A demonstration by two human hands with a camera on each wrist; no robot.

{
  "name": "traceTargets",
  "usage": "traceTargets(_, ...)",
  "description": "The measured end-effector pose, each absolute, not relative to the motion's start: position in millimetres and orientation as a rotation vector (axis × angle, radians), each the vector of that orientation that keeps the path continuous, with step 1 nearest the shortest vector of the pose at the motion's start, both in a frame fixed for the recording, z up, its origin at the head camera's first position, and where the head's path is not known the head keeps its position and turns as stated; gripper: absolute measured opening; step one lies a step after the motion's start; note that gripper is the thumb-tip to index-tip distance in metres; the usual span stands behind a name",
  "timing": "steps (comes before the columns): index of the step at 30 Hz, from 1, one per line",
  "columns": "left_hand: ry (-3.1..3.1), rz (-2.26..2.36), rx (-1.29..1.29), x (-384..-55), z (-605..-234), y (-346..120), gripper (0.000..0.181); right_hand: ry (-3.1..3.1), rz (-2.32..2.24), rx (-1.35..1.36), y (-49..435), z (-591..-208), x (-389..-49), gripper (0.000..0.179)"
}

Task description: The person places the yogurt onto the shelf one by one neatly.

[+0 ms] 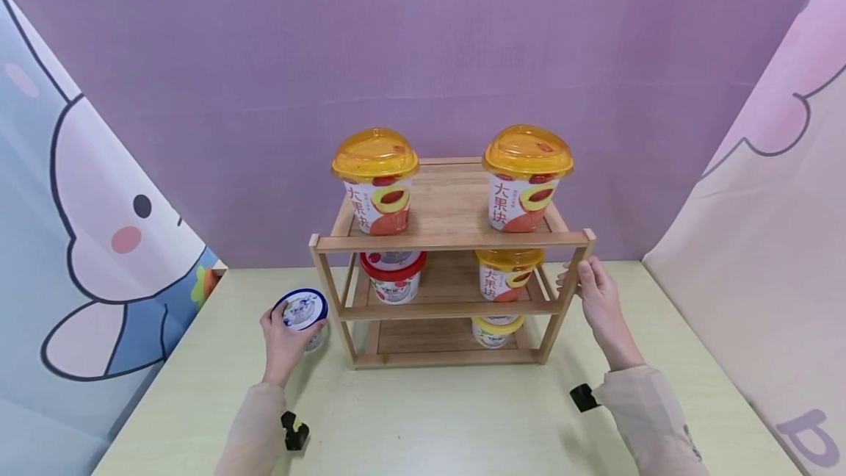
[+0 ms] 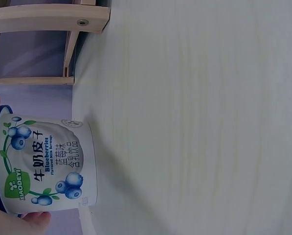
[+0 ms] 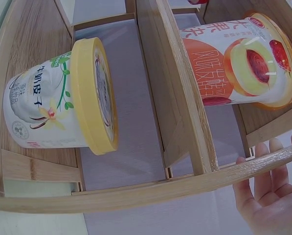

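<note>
My left hand (image 1: 280,351) holds a white blueberry milk tub (image 2: 50,159) by its blue-rimmed lid, left of a three-level wooden shelf rack (image 1: 456,242). The tub is upright, its base close to the tabletop in the left wrist view. At the rack's right side, my right hand (image 1: 603,307) grips the upper part of the front post (image 3: 263,166), with fingers reaching round behind it. On the middle level, a red-lidded tub (image 1: 394,291) stands left and an orange-lidded peach cup (image 1: 505,281) right. A yellow-lidded tub (image 3: 48,105) sits at the bottom right.
Two taller peach cups with orange domed lids, one left (image 1: 377,197) and one right (image 1: 525,193), stand on the top level. The rack stands on a pale table (image 1: 423,417) before a purple curtain (image 1: 423,42). Cartoon-printed cloths flank both sides.
</note>
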State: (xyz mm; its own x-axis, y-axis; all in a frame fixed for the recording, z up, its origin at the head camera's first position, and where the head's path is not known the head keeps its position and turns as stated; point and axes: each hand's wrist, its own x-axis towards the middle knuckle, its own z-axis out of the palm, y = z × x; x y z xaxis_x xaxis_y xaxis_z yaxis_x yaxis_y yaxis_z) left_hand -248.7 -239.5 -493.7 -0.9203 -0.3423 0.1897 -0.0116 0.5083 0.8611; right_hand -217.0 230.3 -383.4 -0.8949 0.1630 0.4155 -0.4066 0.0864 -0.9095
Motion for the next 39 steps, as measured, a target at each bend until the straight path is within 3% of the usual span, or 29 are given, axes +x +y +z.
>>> traceTargets(12, -2.377, -1.379, 0.308, -243.8, -489.7, -239.3, 0.09, -1.91, 1.893, 0.294, 229.8, -383.6, -217.6, 0.021)
traceTargets(26, -2.434, -1.278, 0.218, -219.0, -460.5, -236.9, 0.085, -1.967, 1.855, 0.237, 232.9, -387.0, -220.5, 0.021)
traceTargets(31, -2.437, -1.263, 0.197, -208.0, -451.2, -236.4, 0.086, -1.979, 1.841, 0.221, 233.1, -387.0, -220.5, 0.033)
traceTargets(39, -2.433, -1.226, 0.197, -186.9, -433.0, -235.0, 0.087, -1.966, 1.853, 0.234, 232.7, -387.3, -220.8, 0.04)
